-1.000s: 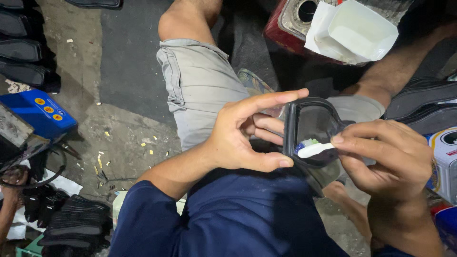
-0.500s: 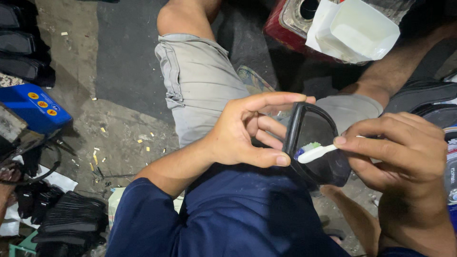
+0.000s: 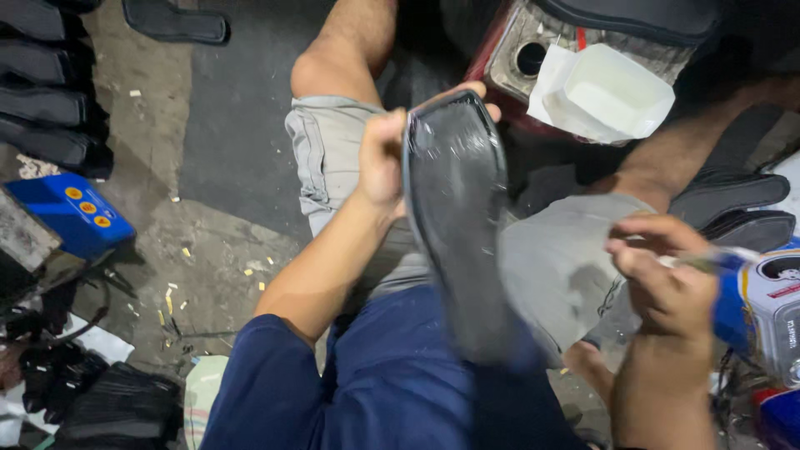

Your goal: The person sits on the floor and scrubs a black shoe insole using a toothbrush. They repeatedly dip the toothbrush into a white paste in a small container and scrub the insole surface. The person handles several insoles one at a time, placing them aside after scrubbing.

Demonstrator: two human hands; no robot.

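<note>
Presently: left hand [image 3: 385, 158] gripped black sole [image 3: 457, 192], glue-coating apparently underway; right hand [image 3: 662, 279] pinched brush [image 3: 723, 260] beside tin [image 3: 771, 312].

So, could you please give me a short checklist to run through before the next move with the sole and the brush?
1. Left hand grips the black sole by its edge: ok.
2. Sole's shiny face is turned up toward the camera, upright over the lap: ok.
3. Right hand holds the thin brush: ok, though blurred.
4. Brush tip is loaded: cannot tell, it is hidden near the can.
5. Brush is clear of the sole: ok, they are apart.
6. White paper tray is out of the hands' way: ok, it sits beyond the knees.
</note>
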